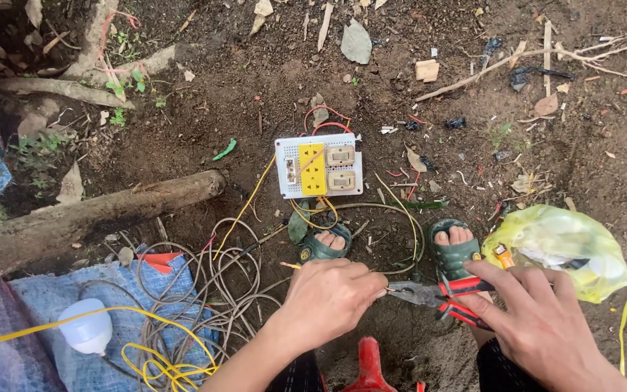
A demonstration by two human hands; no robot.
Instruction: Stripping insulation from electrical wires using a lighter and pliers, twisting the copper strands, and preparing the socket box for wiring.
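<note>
From the head camera, looking straight down at bare soil, the left hand (328, 294) is curled into a loose fist, its fingers closed together around the end of a thin yellow wire (289, 266) that pokes out to the left of the knuckles; the pinch point itself is hidden under the fingers. The right hand (538, 316) has its fingers wrapped and clamped on the red-handled pliers (440, 294), whose dark metal nose points left and meets the left hand's fingertips, between the two green sandals (453, 250). The wire looks light, limp and springy, with a smooth, somewhat slippery sheath, so it is best held close to the working end, tight between thumb and forefinger, or it will likely bend away. The pliers look rigid and fairly heavy for their size; the sleeved handles give the sure grip, well back from the nose. Beyond the feet lies a white switch board (319, 165) with a yellow socket, its wires trailing to a tangle of grey cable (205, 297) on blue sacking near a white bulb (87, 327). A yellow plastic bag (560, 243) lies just beside the right hand.
</note>
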